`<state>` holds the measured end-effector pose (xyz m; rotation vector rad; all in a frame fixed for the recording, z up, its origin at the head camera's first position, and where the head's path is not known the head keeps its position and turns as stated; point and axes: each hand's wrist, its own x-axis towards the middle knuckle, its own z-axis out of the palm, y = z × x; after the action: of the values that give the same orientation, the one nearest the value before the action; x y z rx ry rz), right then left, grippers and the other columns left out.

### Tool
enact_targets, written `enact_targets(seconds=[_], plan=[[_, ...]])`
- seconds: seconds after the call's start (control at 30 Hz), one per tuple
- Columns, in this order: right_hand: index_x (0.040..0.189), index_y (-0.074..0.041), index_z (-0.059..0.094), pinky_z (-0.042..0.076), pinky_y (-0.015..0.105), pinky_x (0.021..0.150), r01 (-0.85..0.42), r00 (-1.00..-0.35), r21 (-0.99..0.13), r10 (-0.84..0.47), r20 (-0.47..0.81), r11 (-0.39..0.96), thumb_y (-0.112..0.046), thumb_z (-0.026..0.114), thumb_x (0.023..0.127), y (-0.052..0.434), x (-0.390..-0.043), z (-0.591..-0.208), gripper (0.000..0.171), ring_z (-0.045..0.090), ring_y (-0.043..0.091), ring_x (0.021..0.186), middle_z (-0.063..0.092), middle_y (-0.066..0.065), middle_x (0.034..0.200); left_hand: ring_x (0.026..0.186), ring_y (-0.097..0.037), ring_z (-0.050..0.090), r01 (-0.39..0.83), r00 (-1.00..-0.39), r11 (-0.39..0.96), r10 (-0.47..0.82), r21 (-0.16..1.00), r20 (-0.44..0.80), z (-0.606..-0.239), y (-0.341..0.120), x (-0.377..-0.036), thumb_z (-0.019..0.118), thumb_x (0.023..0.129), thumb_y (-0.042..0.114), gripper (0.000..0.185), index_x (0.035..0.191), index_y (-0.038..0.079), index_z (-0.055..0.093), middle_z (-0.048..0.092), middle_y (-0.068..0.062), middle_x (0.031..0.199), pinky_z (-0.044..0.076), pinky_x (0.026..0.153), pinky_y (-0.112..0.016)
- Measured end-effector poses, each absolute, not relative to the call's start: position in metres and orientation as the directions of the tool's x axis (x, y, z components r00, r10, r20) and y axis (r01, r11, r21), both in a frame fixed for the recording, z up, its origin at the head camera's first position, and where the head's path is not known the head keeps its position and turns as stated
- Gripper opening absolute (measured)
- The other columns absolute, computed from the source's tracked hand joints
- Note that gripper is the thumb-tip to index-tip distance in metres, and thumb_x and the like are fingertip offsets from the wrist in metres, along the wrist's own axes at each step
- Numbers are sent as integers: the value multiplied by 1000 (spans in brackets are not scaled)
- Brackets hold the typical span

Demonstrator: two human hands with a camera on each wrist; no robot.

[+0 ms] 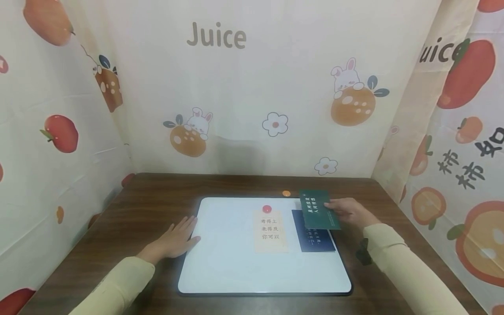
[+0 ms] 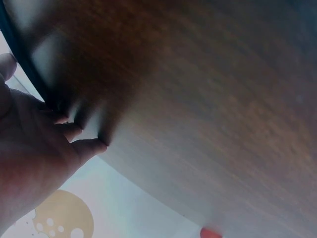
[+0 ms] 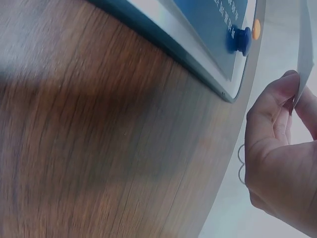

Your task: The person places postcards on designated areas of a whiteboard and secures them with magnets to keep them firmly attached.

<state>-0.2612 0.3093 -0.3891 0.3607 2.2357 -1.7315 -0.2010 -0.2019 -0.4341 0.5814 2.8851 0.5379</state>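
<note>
A whiteboard (image 1: 220, 262) with a dark rim lies flat on the table. My left hand (image 1: 179, 238) rests at its left edge with the fingers extended. Between thumb and fingers my right hand (image 1: 350, 212) pinches a dark green card (image 1: 316, 214) with white characters, raised over the board's upper right. Partly covered by it is a dark blue card (image 1: 315, 243) on the board. A blue magnet (image 3: 242, 40) sits on that blue card; the green card hides it in the head view. Left of these, a cream card (image 1: 271, 238) lies under a red magnet (image 1: 267, 209).
An orange magnet (image 1: 286, 193) lies on the brown table (image 1: 157, 188) just beyond the board's far edge. Fruit-printed cloth (image 1: 252, 87) hangs behind the table and along both sides. Something small and dark (image 1: 364, 253) shows below the right sleeve.
</note>
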Motion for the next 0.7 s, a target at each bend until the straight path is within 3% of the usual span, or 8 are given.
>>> enact_targets(seconds=[0.13,0.37,0.47,0.57,0.7], plan=[[144,9,31,53,36,84,382,-923,-901,31,-384,204,-19,71,88,304,-267,-391,74,63,19,93,53,20,128,140,-46,11,345,-914,861,398,373,-75,-434,-202,-201,46,100,35,68,147,-7,23,18,-26,153,10,107,-66],[140,12,34,54,37,81,378,-924,-912,8,-382,159,-11,69,88,297,-269,-391,67,65,17,85,65,9,101,140,-46,11,346,-913,862,400,371,-76,-435,-202,-201,46,100,36,68,147,-7,23,18,-26,154,9,107,-66],[141,11,33,54,38,84,383,-922,-908,11,-387,167,-12,70,88,294,-269,-391,69,65,21,91,63,16,110,140,-46,12,345,-914,861,398,375,-73,-434,-202,-201,46,99,36,68,147,-7,23,18,-26,153,10,107,-66],[143,10,31,50,41,90,380,-922,-897,14,-387,225,-17,70,88,291,-268,-390,72,59,31,107,52,25,129,140,-46,12,342,-916,863,394,371,-75,-434,-202,-200,46,100,36,68,147,-7,23,18,-26,153,10,107,-65],[144,9,29,47,43,95,372,-924,-890,9,-383,264,-21,69,89,287,-267,-389,74,51,35,118,41,27,140,140,-45,12,339,-917,865,392,370,-78,-433,-201,-200,46,100,37,68,147,-7,23,18,-26,154,10,107,-65]])
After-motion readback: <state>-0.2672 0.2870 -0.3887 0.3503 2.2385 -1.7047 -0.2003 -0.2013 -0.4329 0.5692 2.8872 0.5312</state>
